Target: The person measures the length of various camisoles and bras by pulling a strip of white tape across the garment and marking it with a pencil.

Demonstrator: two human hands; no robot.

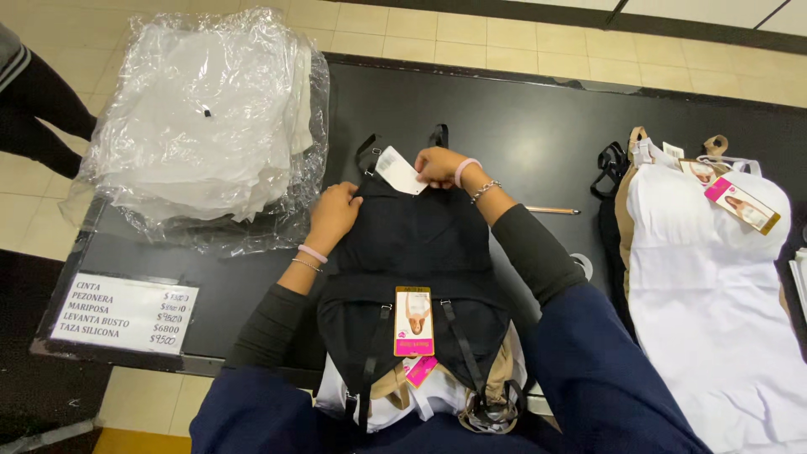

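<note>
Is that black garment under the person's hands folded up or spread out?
Spread out: the black garment lies flat along the black table, straps at the far end, both hands resting near its top.

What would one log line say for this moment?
left hand: resting on black garment | right hand: pinching white tag | surface: black table

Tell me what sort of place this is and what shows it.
Probably a clothing shop or market stall selling undergarments. New garments with hang tags lie on a black table: a black garment under both hands, a white garment beside it, plus a handwritten price list and bagged stock.
</note>
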